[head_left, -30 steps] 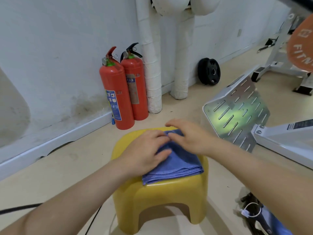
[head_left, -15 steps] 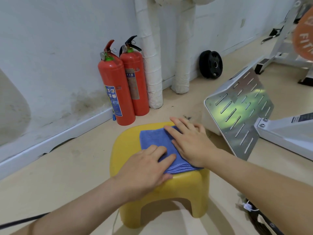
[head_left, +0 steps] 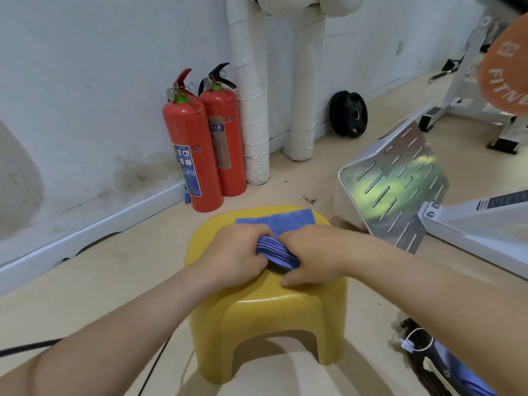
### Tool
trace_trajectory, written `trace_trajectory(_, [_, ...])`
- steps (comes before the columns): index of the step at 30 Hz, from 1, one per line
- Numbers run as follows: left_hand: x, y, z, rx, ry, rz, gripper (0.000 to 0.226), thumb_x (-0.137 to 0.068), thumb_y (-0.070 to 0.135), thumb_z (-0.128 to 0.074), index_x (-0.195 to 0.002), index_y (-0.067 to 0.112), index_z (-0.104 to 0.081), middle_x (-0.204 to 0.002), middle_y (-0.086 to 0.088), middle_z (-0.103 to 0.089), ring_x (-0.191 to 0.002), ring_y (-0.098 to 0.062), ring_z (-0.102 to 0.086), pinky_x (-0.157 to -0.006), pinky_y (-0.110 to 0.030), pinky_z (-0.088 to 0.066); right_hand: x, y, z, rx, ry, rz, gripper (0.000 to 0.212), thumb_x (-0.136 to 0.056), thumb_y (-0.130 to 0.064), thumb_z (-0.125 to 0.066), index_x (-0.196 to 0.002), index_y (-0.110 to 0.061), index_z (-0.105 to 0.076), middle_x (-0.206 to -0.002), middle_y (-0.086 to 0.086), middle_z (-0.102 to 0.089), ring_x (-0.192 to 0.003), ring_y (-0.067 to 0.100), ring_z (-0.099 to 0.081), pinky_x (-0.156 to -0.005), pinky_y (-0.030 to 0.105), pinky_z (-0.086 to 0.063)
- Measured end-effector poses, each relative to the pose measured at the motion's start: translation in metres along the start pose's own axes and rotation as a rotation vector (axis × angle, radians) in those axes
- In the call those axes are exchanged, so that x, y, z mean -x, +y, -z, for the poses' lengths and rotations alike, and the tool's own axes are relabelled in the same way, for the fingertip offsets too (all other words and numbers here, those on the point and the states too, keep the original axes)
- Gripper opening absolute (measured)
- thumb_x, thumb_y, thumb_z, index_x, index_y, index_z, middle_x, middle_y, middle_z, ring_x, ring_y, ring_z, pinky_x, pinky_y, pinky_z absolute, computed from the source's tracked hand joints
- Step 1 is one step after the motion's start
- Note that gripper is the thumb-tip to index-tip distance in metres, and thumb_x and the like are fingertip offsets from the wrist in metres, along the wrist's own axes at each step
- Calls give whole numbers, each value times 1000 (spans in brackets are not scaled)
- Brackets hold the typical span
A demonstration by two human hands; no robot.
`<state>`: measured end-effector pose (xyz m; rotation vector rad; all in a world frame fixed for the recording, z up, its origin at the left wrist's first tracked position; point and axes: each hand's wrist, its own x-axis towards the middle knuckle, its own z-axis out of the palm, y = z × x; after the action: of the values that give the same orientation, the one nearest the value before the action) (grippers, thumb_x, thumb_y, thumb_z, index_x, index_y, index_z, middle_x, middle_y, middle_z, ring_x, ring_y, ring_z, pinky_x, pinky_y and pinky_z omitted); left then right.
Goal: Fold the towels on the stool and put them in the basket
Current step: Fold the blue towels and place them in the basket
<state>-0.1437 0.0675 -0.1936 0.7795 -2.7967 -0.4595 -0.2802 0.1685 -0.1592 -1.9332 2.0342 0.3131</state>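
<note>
Towel (head_left: 281,221), on stool (head_left: 257,307): left grip (head_left: 237,255) and right grip (head_left: 311,255) both pinch its near fold; we should carry edges square.

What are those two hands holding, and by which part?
The blue towel. The left hand and the right hand both hold its near, layered edge, bunched between them; its far part lies flat on the yellow stool.

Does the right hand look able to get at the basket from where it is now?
Probably yes. The basket sits on the floor just right of the yellow stool, below the right forearm, with nothing visible between. The right hand grips the blue towel, though, as does the left hand.
</note>
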Motion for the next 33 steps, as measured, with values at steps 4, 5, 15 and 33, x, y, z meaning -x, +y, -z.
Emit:
trace_trajectory(4, [2,1,14,82,-100,24,20,-72,20,-60,-90,28,-59,-85,11,-65,-83,-16,-58,-70,-30,-45,4,0,-9,107,323,57,31,-83,-14,-51,-113,-18,-45,-100,3,-59,-85,28,-56,-64,38,-43])
trace_trajectory(5, [5,3,14,41,-99,-11,21,-72,25,-61,-92,29,-54,-88,11,-64,-85,-18,-58,-70,-31,-45,4,1,-13,107,358,66,33,-82,-13,-51,-114,-18,-44,-102,2,-58,-86,28,-57,-61,36,-39])
trace_trajectory(15, [-2,1,18,65,-48,97,12,-72,23,-59,-84,23,-55,-73,5,-60,-75,-23,-56,-62,-33,-43,-8,19,8,-360,339,11,9,-73,-22,-58,-77,-27,-53,-68,-8,-54,-63,7,-49,-55,25,-37])
trace_trajectory(33, [-54,-55,11,91,-212,164,39,-91,51,-50,-106,18,-64,-105,-4,-61,-95,-21,-57,-78,-34,-46,-37,40,-12,-594,439,-341,44,-87,-32,-67,-126,-13,-60,-119,-2,-60,-110,15,-55,-91,18,-36])
